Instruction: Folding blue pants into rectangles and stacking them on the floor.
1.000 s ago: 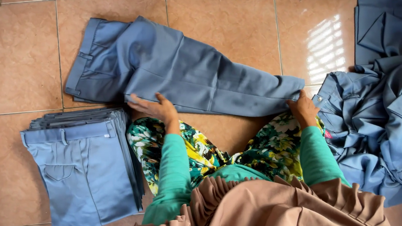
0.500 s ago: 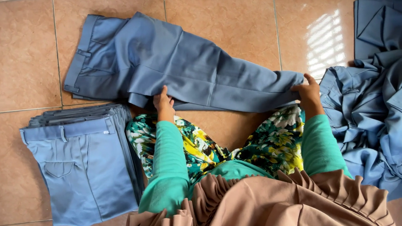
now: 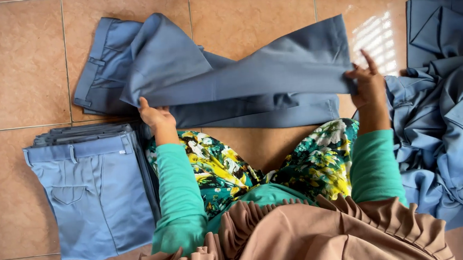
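1. Nearest the camera I see a brown pleated cloth (image 3: 306,239) that fills the bottom edge and is cut off there; green sleeves and a floral garment (image 3: 218,169) show above it.
2. The left hand (image 3: 156,116) grips the lower edge of the blue-grey trousers (image 3: 249,76) near the mid-leg; the fingers curl under the cloth, so I cannot make out the fingertips.
3. The right hand (image 3: 368,80) pinches the hem end of the upper trouser leg, with one finger raised free above the fabric.
4. The trousers lie across the tiled floor (image 3: 255,7) just beyond the knees, waistband to the left, the upper leg lifted and partly folded over the lower one, which hides most of the lower leg.
5. A folded stack of lighter blue trousers (image 3: 93,196) lies left of the knees; only the top piece is readable.
6. A loose heap of blue garments (image 3: 451,129) lies on the right, running off the frame; I cannot separate single pieces.
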